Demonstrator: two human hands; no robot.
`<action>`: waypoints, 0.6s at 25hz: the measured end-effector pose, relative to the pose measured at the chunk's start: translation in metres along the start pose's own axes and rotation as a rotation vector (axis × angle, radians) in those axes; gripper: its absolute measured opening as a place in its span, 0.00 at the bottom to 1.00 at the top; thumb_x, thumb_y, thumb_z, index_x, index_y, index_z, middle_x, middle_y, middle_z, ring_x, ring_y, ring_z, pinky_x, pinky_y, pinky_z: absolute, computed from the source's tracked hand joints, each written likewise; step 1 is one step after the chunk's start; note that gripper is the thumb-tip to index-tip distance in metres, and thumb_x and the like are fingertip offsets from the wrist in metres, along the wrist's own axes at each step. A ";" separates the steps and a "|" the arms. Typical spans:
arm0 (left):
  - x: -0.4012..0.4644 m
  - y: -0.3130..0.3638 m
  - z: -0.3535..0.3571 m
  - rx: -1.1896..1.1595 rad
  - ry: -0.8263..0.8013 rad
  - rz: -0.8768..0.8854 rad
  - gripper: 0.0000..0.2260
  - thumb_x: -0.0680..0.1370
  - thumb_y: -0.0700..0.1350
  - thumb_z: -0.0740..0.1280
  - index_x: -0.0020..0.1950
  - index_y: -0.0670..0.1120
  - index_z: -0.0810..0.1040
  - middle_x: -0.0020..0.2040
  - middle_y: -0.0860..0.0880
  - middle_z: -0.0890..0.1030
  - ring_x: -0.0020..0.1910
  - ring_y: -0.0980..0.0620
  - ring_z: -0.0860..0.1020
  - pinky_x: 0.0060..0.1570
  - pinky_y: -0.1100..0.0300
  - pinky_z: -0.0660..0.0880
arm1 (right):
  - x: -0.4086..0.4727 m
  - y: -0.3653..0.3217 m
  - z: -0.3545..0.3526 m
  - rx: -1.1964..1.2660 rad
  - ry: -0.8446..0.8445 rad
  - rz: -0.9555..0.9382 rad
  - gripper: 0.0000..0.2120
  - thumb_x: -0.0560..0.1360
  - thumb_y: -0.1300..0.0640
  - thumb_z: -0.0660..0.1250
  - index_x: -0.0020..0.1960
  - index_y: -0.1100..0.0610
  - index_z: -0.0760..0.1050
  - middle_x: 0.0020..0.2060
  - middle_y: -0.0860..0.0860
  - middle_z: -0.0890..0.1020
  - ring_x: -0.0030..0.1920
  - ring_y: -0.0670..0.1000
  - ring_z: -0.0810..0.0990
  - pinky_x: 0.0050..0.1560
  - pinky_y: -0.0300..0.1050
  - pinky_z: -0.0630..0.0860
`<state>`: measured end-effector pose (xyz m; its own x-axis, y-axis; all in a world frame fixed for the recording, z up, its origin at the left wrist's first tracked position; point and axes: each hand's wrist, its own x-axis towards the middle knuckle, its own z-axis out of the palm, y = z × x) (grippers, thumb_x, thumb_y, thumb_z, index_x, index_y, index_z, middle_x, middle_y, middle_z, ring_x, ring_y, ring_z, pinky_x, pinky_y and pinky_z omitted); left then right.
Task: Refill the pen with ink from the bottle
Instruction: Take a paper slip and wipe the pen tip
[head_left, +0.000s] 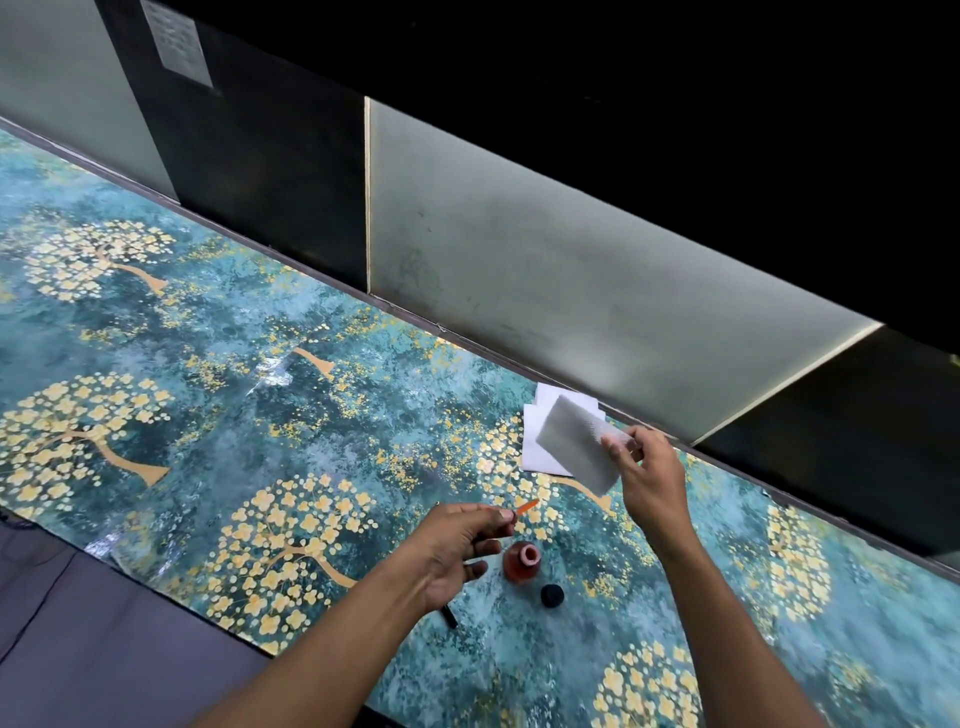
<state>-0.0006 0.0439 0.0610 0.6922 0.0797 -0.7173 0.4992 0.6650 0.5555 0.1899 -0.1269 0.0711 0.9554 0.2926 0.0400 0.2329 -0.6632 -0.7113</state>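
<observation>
Low in the middle of the frame, the left hand (457, 551) pinched a thin orange pen part (525, 507) between thumb and fingertips, its orange tip poking out toward the right, the other fingers loosely curled; whether that part was a refill tube or the nib section could not be told. Up and to the right, the right hand (649, 478) held a sheet of white tissue (579, 449) by its right edge, thumb and fingers closed on it, the sheet lifted off the table and tilted. Behind the lifted sheet, at right of centre, a small stack of white paper squares (540, 444) lay flat near the table's far edge — partly covered by the tissue. Just below and right of the left hand stood the ink bottle (522, 561), a small reddish-brown one, upright with its mouth uncovered, and just right of and below it sat its black cap (552, 595), apart from the bottle. A black pen piece (449, 617) stuck out from under the left wrist, most of it hidden by the hand. All rested on a teal table cover (208, 364) printed with golden trees — frosted panels (545, 270) ran along behind it
</observation>
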 end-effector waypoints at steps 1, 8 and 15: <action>-0.001 0.002 0.001 -0.005 -0.005 0.006 0.05 0.71 0.43 0.75 0.44 0.44 0.84 0.41 0.47 0.84 0.36 0.53 0.75 0.36 0.59 0.68 | -0.012 -0.007 -0.003 0.129 -0.017 0.033 0.08 0.80 0.56 0.69 0.43 0.55 0.78 0.39 0.50 0.79 0.38 0.46 0.74 0.38 0.45 0.67; -0.012 0.004 0.011 -0.016 -0.082 0.042 0.07 0.72 0.42 0.74 0.48 0.43 0.83 0.39 0.48 0.83 0.34 0.53 0.75 0.34 0.60 0.68 | -0.079 -0.041 -0.001 0.808 -0.182 0.326 0.10 0.81 0.56 0.64 0.50 0.62 0.80 0.44 0.57 0.85 0.42 0.53 0.81 0.42 0.47 0.77; -0.031 -0.003 0.013 0.071 -0.105 0.128 0.02 0.74 0.38 0.72 0.42 0.43 0.84 0.34 0.48 0.82 0.28 0.55 0.76 0.34 0.60 0.67 | -0.122 -0.059 -0.003 0.940 -0.237 0.390 0.13 0.76 0.53 0.69 0.51 0.63 0.82 0.44 0.61 0.84 0.40 0.56 0.82 0.40 0.49 0.79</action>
<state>-0.0165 0.0300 0.0874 0.8010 0.0800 -0.5933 0.4367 0.5999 0.6704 0.0599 -0.1257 0.1102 0.8503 0.3680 -0.3764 -0.4166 0.0333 -0.9085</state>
